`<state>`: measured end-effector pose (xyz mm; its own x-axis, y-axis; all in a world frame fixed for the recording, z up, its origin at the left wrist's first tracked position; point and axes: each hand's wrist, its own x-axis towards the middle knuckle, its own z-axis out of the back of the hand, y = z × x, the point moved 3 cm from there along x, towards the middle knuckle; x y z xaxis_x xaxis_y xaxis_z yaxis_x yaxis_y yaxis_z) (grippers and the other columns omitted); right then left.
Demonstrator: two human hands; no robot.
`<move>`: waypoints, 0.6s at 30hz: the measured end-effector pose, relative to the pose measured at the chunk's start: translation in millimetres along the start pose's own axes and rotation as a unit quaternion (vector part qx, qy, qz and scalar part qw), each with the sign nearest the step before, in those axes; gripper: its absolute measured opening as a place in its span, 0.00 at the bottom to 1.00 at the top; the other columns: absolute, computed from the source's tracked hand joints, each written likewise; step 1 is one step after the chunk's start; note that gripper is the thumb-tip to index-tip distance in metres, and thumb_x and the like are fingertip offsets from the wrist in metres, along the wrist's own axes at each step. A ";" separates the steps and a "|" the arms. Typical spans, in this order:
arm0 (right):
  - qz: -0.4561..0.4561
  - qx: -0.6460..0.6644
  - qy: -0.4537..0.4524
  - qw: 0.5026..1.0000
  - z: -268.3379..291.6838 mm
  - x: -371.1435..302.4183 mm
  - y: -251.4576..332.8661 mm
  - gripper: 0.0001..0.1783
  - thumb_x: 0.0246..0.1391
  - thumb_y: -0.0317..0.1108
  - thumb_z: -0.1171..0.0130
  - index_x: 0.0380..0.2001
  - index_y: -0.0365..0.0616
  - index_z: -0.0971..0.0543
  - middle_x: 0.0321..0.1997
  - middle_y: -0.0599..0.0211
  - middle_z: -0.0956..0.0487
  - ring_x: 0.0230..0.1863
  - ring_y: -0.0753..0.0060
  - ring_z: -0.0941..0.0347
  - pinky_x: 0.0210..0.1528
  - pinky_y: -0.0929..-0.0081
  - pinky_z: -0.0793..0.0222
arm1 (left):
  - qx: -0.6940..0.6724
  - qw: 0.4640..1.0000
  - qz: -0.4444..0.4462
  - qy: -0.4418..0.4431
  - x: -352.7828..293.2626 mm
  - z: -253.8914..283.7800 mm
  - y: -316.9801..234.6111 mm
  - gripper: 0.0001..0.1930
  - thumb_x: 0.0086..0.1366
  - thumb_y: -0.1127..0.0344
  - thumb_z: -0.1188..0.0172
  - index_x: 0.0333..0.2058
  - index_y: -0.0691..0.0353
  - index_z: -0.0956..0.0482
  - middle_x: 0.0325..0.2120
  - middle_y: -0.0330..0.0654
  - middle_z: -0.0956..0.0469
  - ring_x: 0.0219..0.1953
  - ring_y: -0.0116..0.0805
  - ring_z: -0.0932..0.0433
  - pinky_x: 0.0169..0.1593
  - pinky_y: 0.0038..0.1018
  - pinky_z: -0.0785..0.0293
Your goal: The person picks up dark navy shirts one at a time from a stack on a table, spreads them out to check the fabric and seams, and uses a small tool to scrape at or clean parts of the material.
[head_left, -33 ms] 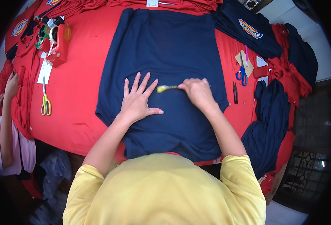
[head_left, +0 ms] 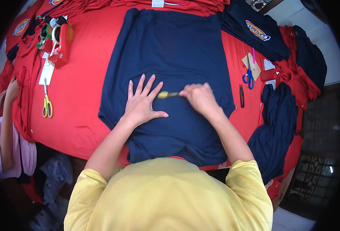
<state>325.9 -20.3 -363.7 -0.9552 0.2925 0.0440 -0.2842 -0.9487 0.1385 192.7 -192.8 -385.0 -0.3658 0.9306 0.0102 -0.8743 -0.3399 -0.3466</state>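
Observation:
A navy blue garment (head_left: pixel 172 46) lies spread over the red cloth-covered table in front of me, with some wrinkles across its middle and lower part. My left hand (head_left: pixel 141 104) rests flat on it, fingers spread and thumb pointing right. To its right, my right hand (head_left: pixel 201 99) is closed around the end of a small brush-like tool (head_left: pixel 170 94) with a yellow head and a dark, twisted-looking shaft. The tool's head points left, close to my left index finger and over the fabric. Motion blurs it slightly, and I cannot tell whether it touches the cloth.
Yellow-handled scissors (head_left: pixel 47 104) lie left, below a red holder (head_left: pixel 62 46) with tape rolls. On the right are blue-handled scissors (head_left: pixel 249 77), dark thread snips (head_left: pixel 242 96) and folded navy garments (head_left: pixel 251 30). Another person's arm (head_left: pixel 7 127) holds red fabric at the far left.
My right hand has shifted slightly left and a little lower, carrying the yellow-headed tool toward my left hand. My left hand stays in place.

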 end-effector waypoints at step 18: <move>-0.050 -0.067 -0.095 0.992 20.9 -24.6 -33.4 0.13 0.60 0.40 0.46 0.27 0.46 0.20 0.27 0.64 0.18 0.31 0.60 0.20 0.30 0.60 0.28 | -0.015 1.000 0.006 0.000 -0.6 3.6 -2.4 0.58 0.39 0.31 0.29 0.68 0.49 0.41 0.71 0.44 0.52 0.74 0.48 0.62 0.71 0.58 0.70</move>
<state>360.5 6.7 -348.8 -0.8923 0.3922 0.2235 -0.3980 -0.9172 0.0203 193.9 -193.0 -380.8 -0.3752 0.9269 0.0053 -0.8603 -0.3461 -0.3742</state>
